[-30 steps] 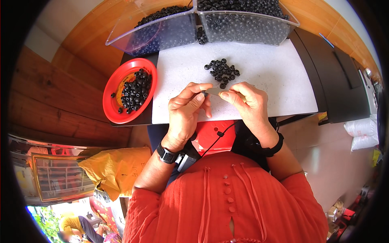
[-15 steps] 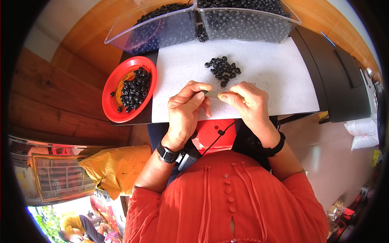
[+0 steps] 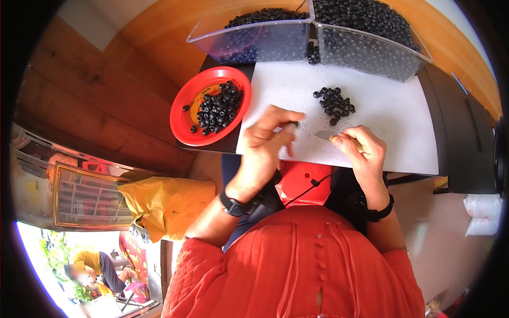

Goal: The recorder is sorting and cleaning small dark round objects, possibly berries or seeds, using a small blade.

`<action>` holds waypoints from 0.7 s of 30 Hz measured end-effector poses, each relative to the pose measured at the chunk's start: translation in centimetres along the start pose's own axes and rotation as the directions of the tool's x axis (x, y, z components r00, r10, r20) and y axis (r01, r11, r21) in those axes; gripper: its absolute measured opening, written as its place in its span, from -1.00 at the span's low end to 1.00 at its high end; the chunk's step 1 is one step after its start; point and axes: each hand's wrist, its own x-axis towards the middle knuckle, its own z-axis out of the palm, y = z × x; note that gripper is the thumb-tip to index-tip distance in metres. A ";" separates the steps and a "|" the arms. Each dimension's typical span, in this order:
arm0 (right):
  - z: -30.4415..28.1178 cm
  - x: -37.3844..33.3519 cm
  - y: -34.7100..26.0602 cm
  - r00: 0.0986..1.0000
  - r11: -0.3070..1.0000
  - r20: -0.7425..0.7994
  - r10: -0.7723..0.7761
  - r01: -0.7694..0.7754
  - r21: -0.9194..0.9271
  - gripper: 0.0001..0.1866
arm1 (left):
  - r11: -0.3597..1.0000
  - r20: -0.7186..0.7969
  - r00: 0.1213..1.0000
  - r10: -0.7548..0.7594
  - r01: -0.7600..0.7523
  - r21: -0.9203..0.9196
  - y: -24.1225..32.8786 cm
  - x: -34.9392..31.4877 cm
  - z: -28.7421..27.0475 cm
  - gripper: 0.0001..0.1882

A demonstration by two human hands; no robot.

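Over the near part of the white sheet [image 3: 286,85], my left hand [image 3: 262,146] pinches a small black bead [image 3: 294,123] between thumb and forefinger. My right hand [image 3: 366,151] grips a short, thin metal blade [image 3: 323,134], its tip pointing left toward the bead. A gap separates blade and bead. Just beyond the blade lies a loose pile of black beads [image 3: 335,103], some showing a hole. Left of my left hand stands a red plate [image 3: 179,114] with many more black beads heaped on it.
Two clear plastic bins [image 3: 254,45] [image 3: 366,55] full of black beads line the table's far side, a few beads between them. A yellow bag [image 3: 180,204] sits at lower left. A red stool [image 3: 302,185] shows below the table edge. Another person [image 3: 101,265] sits far off at lower left.
My hands have drawn apart: the blade no longer meets the fingers of my left hand, which has moved toward the red plate with the bead. The whole view has shifted.
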 end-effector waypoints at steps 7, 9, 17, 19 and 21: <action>-0.1 0.1 -0.2 0.999 0.999 -0.023 -0.039 0.039 -0.005 -0.78 | 0.493 -0.102 0.925 0.366 -0.100 0.864 1.0 2.3 -9.6 -0.77; 0.0 0.2 0.0 0.997 0.998 -0.035 -0.066 0.066 0.004 -0.78 | 0.291 -0.034 0.930 0.367 -0.080 0.953 0.3 2.0 -11.0 -0.75; -0.3 0.0 0.3 0.997 0.998 -0.053 -0.051 0.052 0.022 -0.83 | 0.147 0.040 0.895 0.444 -0.117 0.982 -0.8 2.9 -11.6 -0.73; -0.3 0.0 0.2 0.997 0.999 -0.068 -0.035 0.038 0.032 -0.84 | 0.212 0.082 0.868 0.490 -0.209 0.955 -0.8 2.8 -9.1 -0.74; -0.2 0.1 0.0 0.996 0.993 -0.085 -0.033 0.042 0.111 -0.83 | 0.363 0.129 0.893 0.431 -0.303 0.881 -1.0 2.4 -5.9 -0.78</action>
